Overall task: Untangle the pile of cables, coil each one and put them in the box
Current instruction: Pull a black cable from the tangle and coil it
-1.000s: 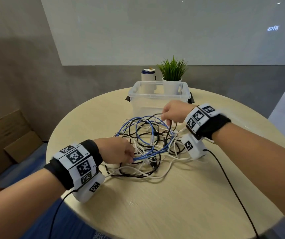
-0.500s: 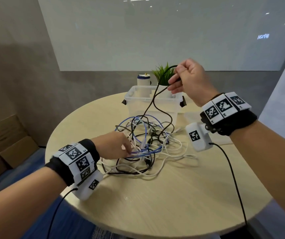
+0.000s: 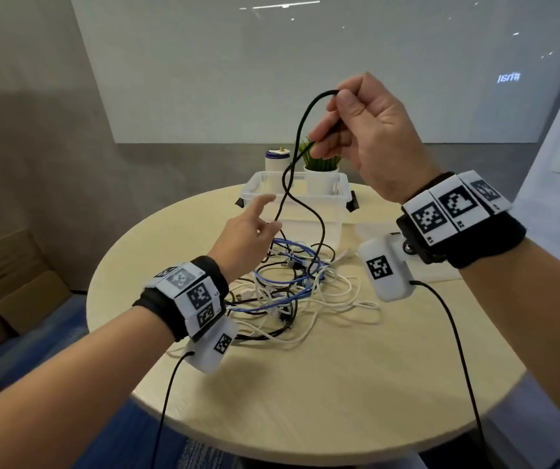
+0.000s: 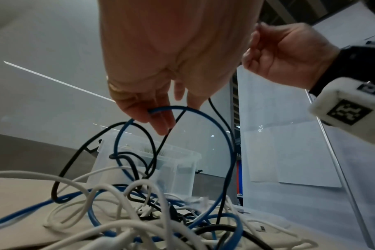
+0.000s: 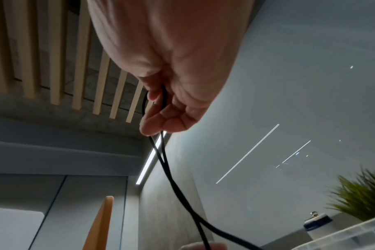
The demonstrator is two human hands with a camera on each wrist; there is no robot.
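Observation:
A tangle of black, white and blue cables [image 3: 292, 292] lies in the middle of the round wooden table [image 3: 305, 394]. My right hand [image 3: 331, 120] is raised high over it and pinches a loop of the black cable [image 3: 297, 140], whose two strands hang down into the pile. The right wrist view shows the fingers [image 5: 154, 116] curled round that cable [image 5: 171, 177]. My left hand [image 3: 255, 225] hovers above the pile beside the hanging strands, fingers straight. A blue loop [image 4: 203, 115] runs past its fingertips [image 4: 161, 125]. The clear plastic box [image 3: 339, 194] stands behind the pile.
A small potted plant [image 3: 319, 160] and a white bottle with a blue band [image 3: 277, 160] stand behind the box. White paper [image 3: 441, 275] lies at the table's right side. Cardboard boxes [image 3: 11, 282] sit on the floor at the left.
My right hand has pulled the black cable out of the pile and lifted it high. My left hand has left the pile and risen toward the hanging strands, fingers now spread.

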